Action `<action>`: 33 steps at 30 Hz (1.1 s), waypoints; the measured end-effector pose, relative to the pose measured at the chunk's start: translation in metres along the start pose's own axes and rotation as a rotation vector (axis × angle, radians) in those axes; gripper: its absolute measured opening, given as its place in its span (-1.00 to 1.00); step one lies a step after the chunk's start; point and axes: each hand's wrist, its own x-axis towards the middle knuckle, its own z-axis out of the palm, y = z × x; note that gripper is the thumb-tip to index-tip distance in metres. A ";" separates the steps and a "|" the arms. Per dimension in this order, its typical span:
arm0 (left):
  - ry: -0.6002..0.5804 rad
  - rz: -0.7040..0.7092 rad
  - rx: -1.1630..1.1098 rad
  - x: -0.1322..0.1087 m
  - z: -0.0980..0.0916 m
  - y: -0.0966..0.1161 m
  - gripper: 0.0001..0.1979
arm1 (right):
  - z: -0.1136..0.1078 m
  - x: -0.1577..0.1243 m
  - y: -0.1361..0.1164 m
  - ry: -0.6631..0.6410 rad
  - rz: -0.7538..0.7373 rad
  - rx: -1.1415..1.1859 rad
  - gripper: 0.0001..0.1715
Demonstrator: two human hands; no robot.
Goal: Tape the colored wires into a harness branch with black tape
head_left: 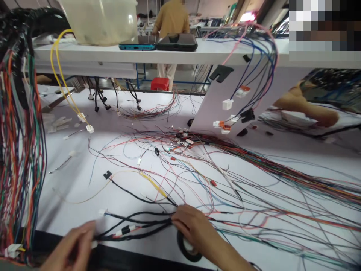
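Observation:
My right hand [194, 227] is closed around a wire harness [152, 223] at the point where its black-taped branches meet. A roll of black tape [182, 246] is partly hidden under that hand. My left hand [75, 246], blurred by motion, is by the left ends of the branches; a pale smear shows at its fingertips, and I cannot make out whether it grips anything. Between the hands are a black-and-white connector [125, 230] and a white connector [102, 212]. Farther up, a black connector [107, 174] ends another branch, near a yellow sleeve [153, 183].
A thick wire bundle [254, 160] crosses the white table to the right. Coloured wires [22, 150] hang at the left. Above, a shelf [98, 56] bears a plastic tub [101, 22] and two phones [176, 42]. Another person's arm [307, 107] is at right; a person [172, 22] stands behind.

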 end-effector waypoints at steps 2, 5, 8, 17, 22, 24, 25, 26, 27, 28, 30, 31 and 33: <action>-0.296 0.605 0.238 -0.007 0.035 0.003 -0.76 | -0.005 0.008 -0.004 -0.004 0.050 0.025 -0.80; -0.378 1.145 0.554 -0.016 0.089 0.000 -0.58 | 0.001 0.022 -0.008 0.018 0.129 -0.117 -0.92; -0.304 1.239 0.618 -0.022 0.121 -0.009 -0.69 | 0.014 0.031 -0.007 -0.004 0.193 -0.241 -0.94; -0.525 1.198 0.437 -0.015 0.114 0.000 -0.81 | 0.018 0.033 0.012 0.071 0.290 -0.064 -0.92; -0.439 1.074 0.488 0.008 0.115 0.019 -0.69 | 0.015 0.032 0.011 0.157 0.275 0.137 -0.91; -0.353 1.079 0.590 0.016 0.120 0.022 -0.72 | 0.015 0.033 0.013 0.160 0.309 0.180 -0.88; -0.362 1.090 0.628 0.018 0.121 0.023 -0.74 | 0.016 0.033 0.014 0.153 0.329 0.169 -0.89; -0.408 1.108 0.656 0.020 0.122 0.024 -0.76 | 0.018 0.033 0.015 0.141 0.341 0.144 -0.91; -0.480 1.125 0.674 0.020 0.120 0.025 -0.77 | 0.020 0.033 0.016 0.125 0.346 0.110 -0.95; -0.560 1.138 0.679 0.021 0.118 0.025 -0.76 | 0.021 0.033 0.017 0.106 0.345 0.077 -0.98; -0.681 1.143 0.649 0.020 0.112 0.025 -0.74 | 0.021 0.032 0.015 0.058 0.329 0.025 -0.96; -0.704 1.127 0.621 0.019 0.108 0.025 -0.72 | 0.018 0.032 0.014 0.024 0.312 0.013 -0.94; -0.700 1.069 0.536 0.019 0.103 0.022 -0.71 | 0.006 0.031 0.010 -0.049 0.274 0.009 -0.94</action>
